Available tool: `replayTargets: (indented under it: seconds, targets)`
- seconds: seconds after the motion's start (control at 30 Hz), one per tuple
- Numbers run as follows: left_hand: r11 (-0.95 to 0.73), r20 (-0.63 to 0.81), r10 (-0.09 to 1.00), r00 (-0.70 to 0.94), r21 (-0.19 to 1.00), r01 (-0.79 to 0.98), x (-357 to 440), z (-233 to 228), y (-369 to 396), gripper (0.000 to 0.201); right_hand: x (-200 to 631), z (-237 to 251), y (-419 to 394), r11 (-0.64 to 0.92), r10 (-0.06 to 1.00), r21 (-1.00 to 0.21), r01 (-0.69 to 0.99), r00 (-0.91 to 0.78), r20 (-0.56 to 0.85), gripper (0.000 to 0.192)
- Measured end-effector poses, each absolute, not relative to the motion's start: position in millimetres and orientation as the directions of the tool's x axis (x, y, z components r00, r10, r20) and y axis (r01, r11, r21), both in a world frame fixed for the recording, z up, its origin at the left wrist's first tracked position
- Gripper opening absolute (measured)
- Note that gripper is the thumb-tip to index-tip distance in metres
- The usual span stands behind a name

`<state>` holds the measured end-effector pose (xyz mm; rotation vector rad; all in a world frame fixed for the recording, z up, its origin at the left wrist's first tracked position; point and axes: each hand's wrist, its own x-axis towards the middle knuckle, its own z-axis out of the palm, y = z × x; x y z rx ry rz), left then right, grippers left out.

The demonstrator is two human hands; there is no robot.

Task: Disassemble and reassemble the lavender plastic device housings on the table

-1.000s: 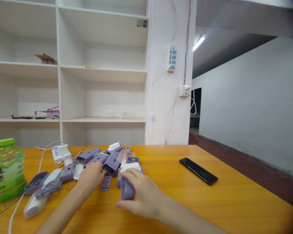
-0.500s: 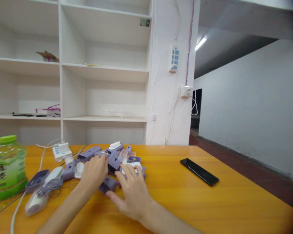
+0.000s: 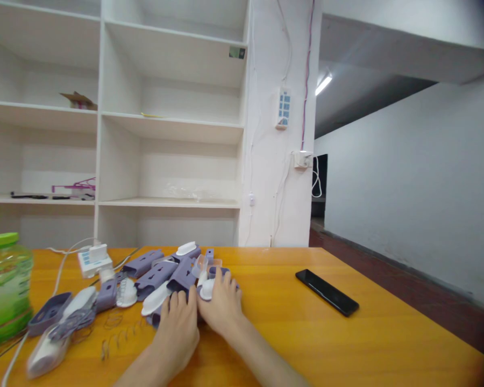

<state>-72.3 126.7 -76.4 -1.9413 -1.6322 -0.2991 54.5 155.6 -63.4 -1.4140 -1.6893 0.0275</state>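
A glossy orange table (image 3: pixel 290 333) stands against white shelving (image 3: pixel 173 126) and a white pillar with a power strip (image 3: pixel 284 109) hung on it; a dim corridor runs off to the right. On the table both hands lie palm down, side by side and touching at the near edge of a heap of purple and white plastic parts (image 3: pixel 173 271). The left hand (image 3: pixel 179 328) has its fingers laid flat and close together over a purple piece that they mostly hide, so whether they grip it I cannot tell. The right hand (image 3: pixel 221 306) rests with its fingers spread a little over a white-capped part (image 3: pixel 207 288); it presses down rather than closes on it (the underside is out of sight). Left of the heap lie a white plug block (image 3: pixel 93 259) with its cable, more purple shells, and a blurred white device (image 3: pixel 48 344) near the table edge. A green bottle (image 3: pixel 4 290) is cut off by the left border. A black phone (image 3: pixel 326 292) lies well apart to the right.
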Motion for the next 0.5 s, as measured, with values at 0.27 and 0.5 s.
replayTargets:
  seconds: [0.27, 0.5]
  targets:
    - [-0.383, 0.469, 0.787, 0.401, -0.14, 0.913, -56, -70, 109, 0.07, 188, -96, 116, 0.735, 0.672, -0.558, 0.386, -0.526, 0.521, 0.093]
    - [-0.708, 0.272, 0.694, 0.667, 0.429, 0.562, -20, -74, 80, 0.071, 228, -122, 95, 0.561, 0.825, -0.757, 0.336, -0.305, 0.476, 0.12]
